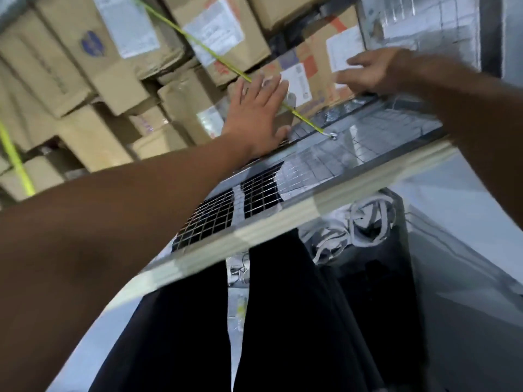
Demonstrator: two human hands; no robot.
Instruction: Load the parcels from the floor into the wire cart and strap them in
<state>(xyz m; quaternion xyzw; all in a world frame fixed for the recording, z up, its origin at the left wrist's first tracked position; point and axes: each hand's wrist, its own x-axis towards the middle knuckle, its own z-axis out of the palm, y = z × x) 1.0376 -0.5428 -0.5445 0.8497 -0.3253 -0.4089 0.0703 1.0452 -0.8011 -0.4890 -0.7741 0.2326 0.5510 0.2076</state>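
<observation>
**Parcels (93, 60):** brown cardboard boxes stacked inside the cart, at least ten in view, lying at mixed angles and touching one another. At least five carry white printed labels. One has a blue round mark and one has orange print.

**Wire cart (353, 142):** one. Its near mesh side panel crosses the view diagonally and is bordered by a pale frame bar (283, 216). A second mesh wall shows at the upper right.

**Straps:** two, yellow-green.
- The long strap (198, 42) runs diagonally over the box faces and passes under the left hand. It ends at one metal hook (333, 135) caught on the near mesh panel.
- The second strap (15, 162) shows only as a short length at the left edge, across the boxes there.

**Left hand (257, 114):** one, open. The palm lies flat on a box face at the cart's near edge with the fingers spread. It presses and does not grip.

**Right hand (373, 70):** one, motion-blurred. The fingers stretch out toward a white label (343, 49) on the orange-printed box, and nothing is seen in them. Contact with the box cannot be told.

**Legs (184, 335):** two, in black trousers, standing against the outside of the near panel.

**Floor:** a heap of pale looped material (368, 222) lies just beside the legs. Its kind is unclear.
</observation>
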